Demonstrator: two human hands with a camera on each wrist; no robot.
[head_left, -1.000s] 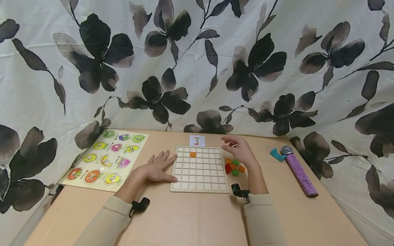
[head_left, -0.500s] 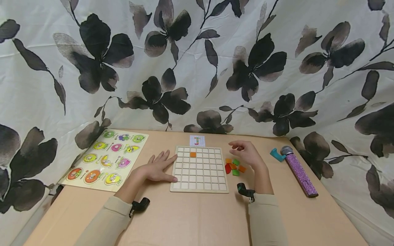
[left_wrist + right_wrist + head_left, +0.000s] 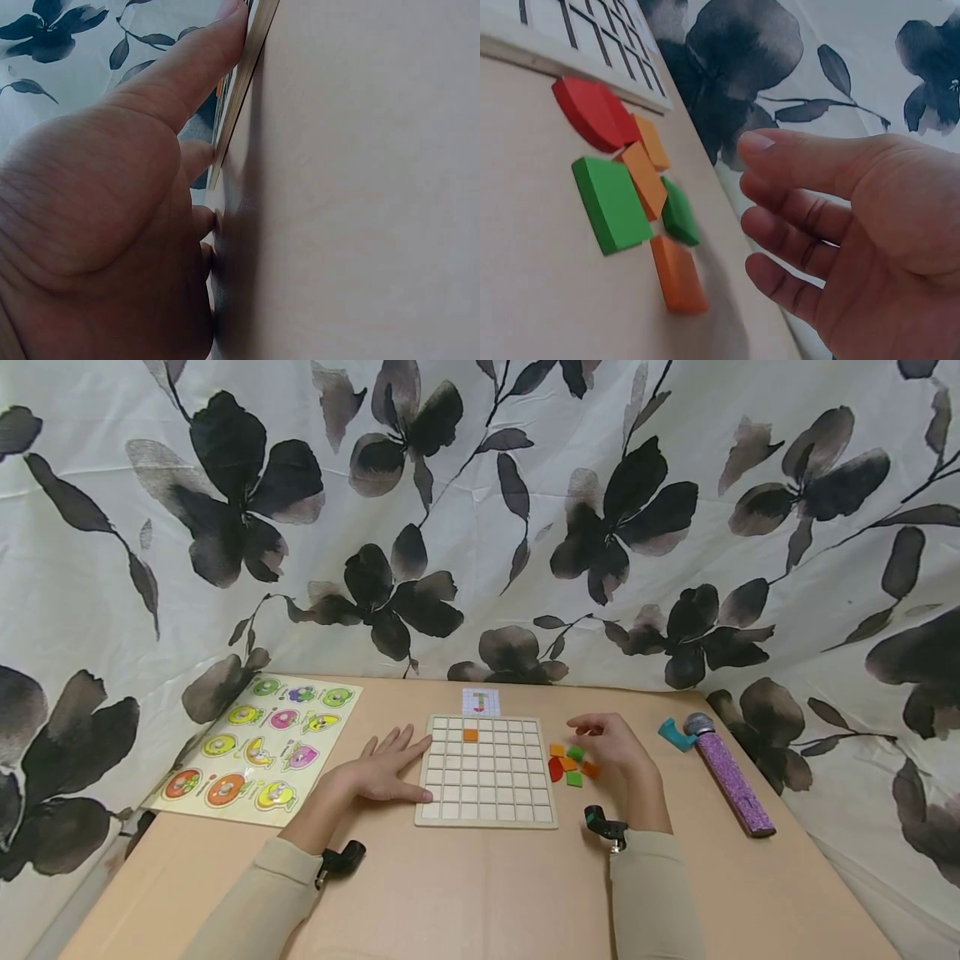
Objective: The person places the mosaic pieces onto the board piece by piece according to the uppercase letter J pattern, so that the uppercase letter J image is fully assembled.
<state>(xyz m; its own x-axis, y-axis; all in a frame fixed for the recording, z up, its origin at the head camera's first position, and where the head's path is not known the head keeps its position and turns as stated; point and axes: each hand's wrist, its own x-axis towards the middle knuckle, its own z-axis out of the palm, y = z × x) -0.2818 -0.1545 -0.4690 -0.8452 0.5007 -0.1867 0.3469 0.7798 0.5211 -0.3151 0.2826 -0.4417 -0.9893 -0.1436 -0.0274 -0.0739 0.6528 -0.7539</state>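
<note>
My left hand (image 3: 378, 777) lies spread at the left side of a white gridded board (image 3: 487, 777), its thumb and index fingertips on the board's edge. In the left wrist view the thumb (image 3: 187, 71) reaches over the wooden rim. One orange square tile (image 3: 470, 736) sits in an upper cell. My right hand (image 3: 618, 750) hovers beside a small pile of tiles, fingers loosely bent and holding nothing. In the right wrist view, the pile shows red rounded pieces (image 3: 596, 112), a green square (image 3: 613, 206) and an orange tile (image 3: 679, 277) nearest the fingers.
A small card (image 3: 481, 702) with a coloured J-shaped pattern lies behind the board. At left is a sheet of fruit pictures (image 3: 300, 797). A purple glitter microphone (image 3: 738, 789) and a teal curved piece (image 3: 677, 736) lie at right. Floral cloth (image 3: 510, 527) hangs behind the table.
My right hand has moved right and toward me, from beside the board's upper right corner to over the right side of the tile pile. The left hand has stayed put.
</note>
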